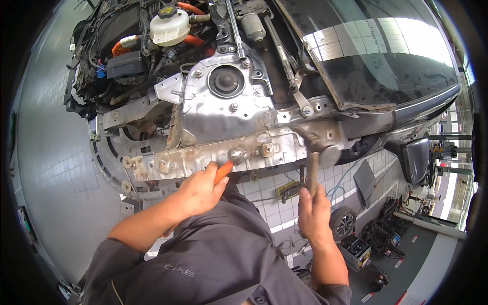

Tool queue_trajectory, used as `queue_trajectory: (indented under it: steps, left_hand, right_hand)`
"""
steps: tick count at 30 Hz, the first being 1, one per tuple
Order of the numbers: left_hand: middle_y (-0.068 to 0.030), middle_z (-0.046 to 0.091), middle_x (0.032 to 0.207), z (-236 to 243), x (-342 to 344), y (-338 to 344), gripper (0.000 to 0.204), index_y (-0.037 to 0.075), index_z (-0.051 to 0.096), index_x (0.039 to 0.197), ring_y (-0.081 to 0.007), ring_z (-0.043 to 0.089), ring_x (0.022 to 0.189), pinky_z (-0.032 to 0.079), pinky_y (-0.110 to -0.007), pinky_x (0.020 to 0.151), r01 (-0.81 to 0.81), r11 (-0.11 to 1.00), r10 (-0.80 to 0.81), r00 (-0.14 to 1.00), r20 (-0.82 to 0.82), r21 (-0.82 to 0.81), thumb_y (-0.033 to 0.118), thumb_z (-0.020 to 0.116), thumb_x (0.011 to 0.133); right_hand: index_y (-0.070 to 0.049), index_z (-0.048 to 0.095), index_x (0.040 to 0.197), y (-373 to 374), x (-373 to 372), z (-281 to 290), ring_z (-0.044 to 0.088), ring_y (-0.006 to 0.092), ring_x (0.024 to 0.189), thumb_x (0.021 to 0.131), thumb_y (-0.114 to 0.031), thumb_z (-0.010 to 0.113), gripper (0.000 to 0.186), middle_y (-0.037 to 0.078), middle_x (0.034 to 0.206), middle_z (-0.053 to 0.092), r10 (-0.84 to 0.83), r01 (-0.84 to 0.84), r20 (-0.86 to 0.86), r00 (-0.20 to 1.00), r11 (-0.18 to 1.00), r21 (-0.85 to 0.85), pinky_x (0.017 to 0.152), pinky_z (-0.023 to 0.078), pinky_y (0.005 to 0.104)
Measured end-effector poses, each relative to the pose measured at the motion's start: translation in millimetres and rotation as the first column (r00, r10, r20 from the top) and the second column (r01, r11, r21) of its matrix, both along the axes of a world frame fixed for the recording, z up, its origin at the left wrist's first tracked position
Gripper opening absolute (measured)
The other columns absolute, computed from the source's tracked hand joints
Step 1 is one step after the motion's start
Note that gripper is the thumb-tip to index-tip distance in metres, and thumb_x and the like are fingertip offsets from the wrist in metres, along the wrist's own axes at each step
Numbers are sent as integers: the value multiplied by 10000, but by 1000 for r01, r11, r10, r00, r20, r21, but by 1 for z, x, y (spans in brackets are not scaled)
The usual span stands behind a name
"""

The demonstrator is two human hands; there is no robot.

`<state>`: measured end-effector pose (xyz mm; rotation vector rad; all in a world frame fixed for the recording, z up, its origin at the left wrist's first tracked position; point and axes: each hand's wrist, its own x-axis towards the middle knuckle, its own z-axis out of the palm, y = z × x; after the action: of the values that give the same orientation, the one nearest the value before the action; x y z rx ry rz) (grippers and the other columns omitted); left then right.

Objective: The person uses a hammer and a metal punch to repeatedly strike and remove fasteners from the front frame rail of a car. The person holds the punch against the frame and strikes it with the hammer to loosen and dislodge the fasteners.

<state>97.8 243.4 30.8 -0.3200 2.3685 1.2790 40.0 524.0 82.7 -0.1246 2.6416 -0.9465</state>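
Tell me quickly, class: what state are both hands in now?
Left hand: closed, holding an orange-handled tool.
Right hand: closed, holding a hammer by its handle.

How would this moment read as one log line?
left hand: grips orange-handled tool at metal rail, contact unclear | right hand: grips hammer-like tool, head blurred | beyond: white tank

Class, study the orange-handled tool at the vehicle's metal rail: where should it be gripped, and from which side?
Probably best by the orange handle, from the person's own side, slightly left, as the left hand grips it: the slim handle slants back toward the person, while the rounded metal head appears over the metal rail.
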Motion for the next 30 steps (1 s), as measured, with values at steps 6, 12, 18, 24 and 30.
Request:
queue_trajectory:
  steps: [6, 12, 18, 24, 30]
  left_hand:
    - [-263, 606, 807, -4, 4, -5, 371, -36, 468, 1006, -436, 607, 770, 470, -468, 702, 4, 998, -7, 999, 42, 62, 327, 540, 973]
    - [-198, 577, 795, -20, 19, -10, 381, -23, 498, 1046, -339, 575, 762, 463, -418, 727, -51, 982, 36, 996, 85, 184, 346, 549, 963]
    - [-120, 563, 772, 3, 6, -12, 364, -4, 538, 1049, -229, 540, 733, 456, -372, 710, -42, 994, 24, 985, 173, 103, 343, 585, 950]
    - [-12, 539, 730, 3, 0, -14, 274, 19, 548, 1065, -127, 500, 666, 438, -295, 631, -84, 986, 55, 979, 199, 144, 279, 575, 979]
    - [1, 433, 610, 10, -13, -7, 220, 83, 458, 971, -104, 399, 457, 362, -262, 427, -120, 957, 53, 967, 248, 264, 283, 545, 1001]
  right_hand:
    - [20, 528, 1037, 0, -7, -15, 588, 461, 689, 980, -231, 574, 262, 233, 744, 603, 21, -22, 6, 1000, 995, 94, 637, 472, 468]
    - [39, 535, 1110, 0, -8, -17, 605, 272, 568, 988, -270, 583, 336, 140, 695, 602, -146, 176, 189, 971, 972, -153, 553, 485, 372]
    - [0, 517, 1122, 39, 11, -33, 517, 147, 484, 997, -343, 520, 365, 63, 759, 549, -277, 729, 692, 666, 437, -527, 459, 450, 305]
    - [-85, 470, 983, 61, 47, -65, 410, 91, 529, 992, -338, 504, 256, -9, 706, 462, 135, 974, 990, 49, -226, -17, 488, 380, 260]
    - [-68, 490, 989, 12, 75, -119, 422, 77, 535, 931, -207, 560, 166, -26, 704, 480, 524, 998, 852, 0, -60, 36, 484, 394, 247]
